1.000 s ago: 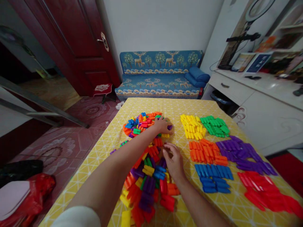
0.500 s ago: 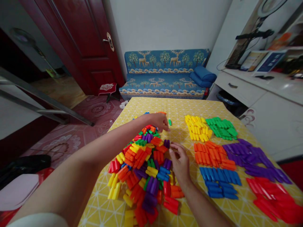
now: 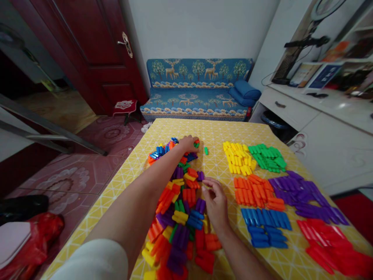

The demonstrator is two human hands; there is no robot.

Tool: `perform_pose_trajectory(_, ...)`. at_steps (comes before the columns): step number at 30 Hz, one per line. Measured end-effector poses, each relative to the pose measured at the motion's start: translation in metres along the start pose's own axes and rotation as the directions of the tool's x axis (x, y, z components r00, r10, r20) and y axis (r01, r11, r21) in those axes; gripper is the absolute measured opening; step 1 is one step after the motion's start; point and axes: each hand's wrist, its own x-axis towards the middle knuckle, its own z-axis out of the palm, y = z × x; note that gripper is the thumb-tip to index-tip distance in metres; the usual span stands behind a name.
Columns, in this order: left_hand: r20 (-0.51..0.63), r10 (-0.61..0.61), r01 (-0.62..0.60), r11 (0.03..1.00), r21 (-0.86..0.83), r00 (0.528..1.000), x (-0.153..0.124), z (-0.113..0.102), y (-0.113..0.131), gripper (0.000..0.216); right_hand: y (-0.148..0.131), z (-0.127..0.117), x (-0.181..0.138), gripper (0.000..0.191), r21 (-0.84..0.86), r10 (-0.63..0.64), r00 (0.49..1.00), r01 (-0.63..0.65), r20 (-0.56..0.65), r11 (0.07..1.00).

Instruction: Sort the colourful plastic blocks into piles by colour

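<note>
Looking down from my head, I use my right hand (image 3: 216,197) as the middle of the clock. That hand is next to the table top, a bit open, with its fingers and thumb curled and a gap between them. I see no block in it. My fingertips are just beside a purple block (image 3: 200,176) near ten o'clock, at the edge of a big mixed pile (image 3: 180,217). The pile goes from eleven down to seven, all jumbled colors.

My left hand (image 3: 188,143) is at eleven, at the far end of the pile. Little orange and green blocks (image 3: 197,142) are by its fingers, but I can't tell if it grips them. My left arm hides part of the pile. One small green block (image 3: 206,151) lies alone near twelve.

The other blocks are in color groups on the yellow table (image 3: 221,130). Yellow blocks (image 3: 239,157) are at one, and green blocks (image 3: 267,157) touch them at two. Orange blocks (image 3: 256,189) are at three, with purple blocks (image 3: 303,196) farther out. Blue blocks (image 3: 265,227) are near four. Red blocks (image 3: 329,245) are past them, between three and four.

A blue sofa (image 3: 192,100) is at twelve, past the table.
</note>
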Motion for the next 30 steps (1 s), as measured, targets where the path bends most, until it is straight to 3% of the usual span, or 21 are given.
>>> perform_pose_trajectory(5,0.024,0.148,-0.147,0.989,-0.021,0.989,-0.015,-0.003,0.006,0.045,-0.001,0.0,0.0,0.017,-0.005,0.003,1.0,-0.003,-0.031,1.0)
perform_pose_trajectory(11,0.162,0.355,-0.349,0.935,-0.066,0.921,-0.063,-0.014,0.019,0.03,-0.001,0.0,0.001,0.02,0.002,0.011,0.999,-0.011,-0.034,1.0)
perform_pose_trajectory(17,0.03,0.462,-0.462,0.887,-0.028,0.886,-0.134,-0.023,0.022,0.025,0.001,0.0,0.002,0.022,-0.003,-0.015,0.999,0.015,-0.031,1.0)
perform_pose_trajectory(19,-0.065,0.426,-0.428,0.904,-0.008,0.902,-0.158,-0.024,0.018,0.024,0.002,0.0,0.002,0.023,-0.002,-0.02,0.999,0.02,-0.028,1.0)
perform_pose_trajectory(23,-0.238,0.236,-0.238,0.971,0.023,0.942,-0.204,-0.019,0.013,0.025,0.004,0.0,0.001,0.024,-0.017,-0.051,0.999,0.051,0.001,0.999)
perform_pose_trajectory(26,-0.251,0.181,-0.186,0.983,0.003,0.951,-0.234,-0.005,0.019,0.024,0.006,0.0,0.001,0.027,-0.049,-0.081,0.996,0.082,0.033,0.995)
perform_pose_trajectory(30,-0.216,0.206,-0.218,0.976,-0.032,0.954,-0.252,0.016,0.028,0.033,0.006,0.0,0.001,0.03,-0.116,-0.095,0.995,0.1,0.042,0.988)
